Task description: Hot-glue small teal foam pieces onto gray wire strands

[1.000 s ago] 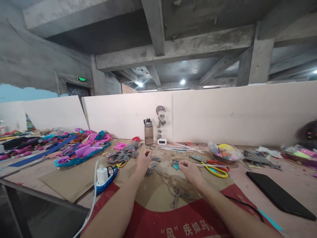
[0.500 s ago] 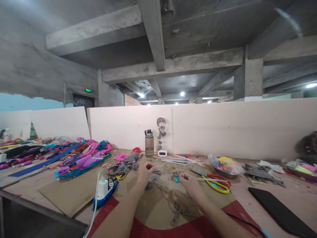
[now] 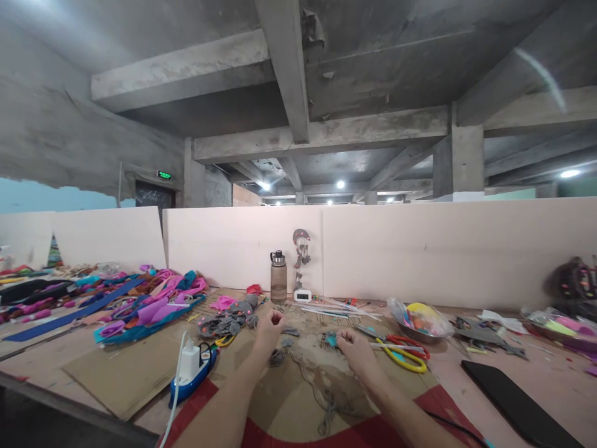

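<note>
My left hand (image 3: 269, 330) is raised over the middle of the table, thumb and fingertips pinched together; whatever is between them is too small to make out. My right hand (image 3: 354, 350) is closed, its fingertips beside a small teal piece (image 3: 331, 340) on the table; I cannot tell if they touch it or what they hold. Grey yarn (image 3: 321, 398) trails in loose loops over the cardboard between my forearms. A small grey coil (image 3: 277, 357) lies just below my left hand. To its left is a pile of grey felt pieces (image 3: 228, 320) with pink dots.
Yellow-handled scissors (image 3: 403, 361) and red-handled ones (image 3: 410, 346) lie right of my right hand. Behind stand a bottle (image 3: 278, 280), a small clock (image 3: 302, 296) and a hanging grey ornament (image 3: 301, 249). A power strip (image 3: 193, 373) sits left, a black tablet-like slab (image 3: 517, 401) right.
The view has tilted slightly upward and shifted a little to the right. Both hands keep nearly the same closed poses and places over the table.
</note>
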Demonstrator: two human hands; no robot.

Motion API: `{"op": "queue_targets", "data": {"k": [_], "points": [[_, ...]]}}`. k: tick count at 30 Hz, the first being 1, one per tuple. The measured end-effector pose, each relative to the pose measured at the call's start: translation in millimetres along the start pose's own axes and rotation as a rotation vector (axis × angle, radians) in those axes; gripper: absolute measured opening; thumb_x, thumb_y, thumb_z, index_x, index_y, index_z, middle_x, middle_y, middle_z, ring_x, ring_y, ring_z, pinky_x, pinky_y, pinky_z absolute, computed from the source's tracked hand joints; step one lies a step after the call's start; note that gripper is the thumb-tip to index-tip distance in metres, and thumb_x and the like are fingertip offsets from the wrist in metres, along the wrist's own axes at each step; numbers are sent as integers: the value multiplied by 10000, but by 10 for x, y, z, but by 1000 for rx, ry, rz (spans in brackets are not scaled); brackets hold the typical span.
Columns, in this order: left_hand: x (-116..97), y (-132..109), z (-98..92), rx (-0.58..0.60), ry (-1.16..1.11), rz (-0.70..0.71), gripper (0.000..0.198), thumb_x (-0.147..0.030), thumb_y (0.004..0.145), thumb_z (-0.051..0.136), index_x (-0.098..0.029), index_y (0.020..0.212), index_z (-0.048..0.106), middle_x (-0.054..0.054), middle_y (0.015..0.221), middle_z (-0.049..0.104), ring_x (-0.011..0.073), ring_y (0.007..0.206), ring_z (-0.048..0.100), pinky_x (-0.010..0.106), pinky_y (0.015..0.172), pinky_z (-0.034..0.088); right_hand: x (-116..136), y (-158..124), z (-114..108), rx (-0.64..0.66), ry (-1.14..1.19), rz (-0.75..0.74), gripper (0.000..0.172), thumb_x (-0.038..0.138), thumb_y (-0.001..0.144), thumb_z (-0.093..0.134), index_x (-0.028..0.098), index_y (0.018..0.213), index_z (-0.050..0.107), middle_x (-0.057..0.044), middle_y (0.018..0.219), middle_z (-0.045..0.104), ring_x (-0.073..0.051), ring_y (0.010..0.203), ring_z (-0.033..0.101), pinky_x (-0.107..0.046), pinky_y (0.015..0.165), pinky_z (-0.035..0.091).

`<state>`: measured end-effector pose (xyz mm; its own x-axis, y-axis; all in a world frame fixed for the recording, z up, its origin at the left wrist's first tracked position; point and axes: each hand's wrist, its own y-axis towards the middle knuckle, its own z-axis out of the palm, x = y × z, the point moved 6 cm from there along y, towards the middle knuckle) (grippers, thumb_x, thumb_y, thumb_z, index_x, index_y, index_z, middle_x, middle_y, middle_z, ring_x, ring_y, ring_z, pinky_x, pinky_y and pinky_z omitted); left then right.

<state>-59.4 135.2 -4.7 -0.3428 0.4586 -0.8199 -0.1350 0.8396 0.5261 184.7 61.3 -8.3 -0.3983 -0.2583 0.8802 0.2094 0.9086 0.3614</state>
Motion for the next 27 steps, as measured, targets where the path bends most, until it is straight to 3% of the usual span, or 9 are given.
{"op": "queue_targets", "data": {"k": [6,15,22,27], "points": [[-93,-25,10,4,4,41,159,-322,665,574,-168,635,551,-15,582,520,131,570,469,254,588,367,51,-27,21,13,62,11,142,335,586,470,198,566,502,51,503,441,-114,505,380,-245,526,297],[-467,-288,341,440,-50,94,352,-445,797,499,-150,756,686,43,734,645,163,691,538,253,580,389,131,-85,4,33,54,-26,168,347,601,471,189,610,527,43,556,475,-115,540,403,-243,551,313],[-605,-463,464,612,-198,-18,331,-389,759,579,-163,970,696,54,881,679,149,749,559,241,618,426,110,-110,55,68,27,6,198,352,623,485,176,670,561,27,594,502,-113,559,394,-237,546,309],[-693,-556,514,677,-204,-9,331,-358,732,623,-148,981,684,71,930,685,143,768,567,234,633,410,147,-163,85,102,12,15,191,344,648,503,171,693,570,29,582,489,-101,534,358,-230,509,277]]}}
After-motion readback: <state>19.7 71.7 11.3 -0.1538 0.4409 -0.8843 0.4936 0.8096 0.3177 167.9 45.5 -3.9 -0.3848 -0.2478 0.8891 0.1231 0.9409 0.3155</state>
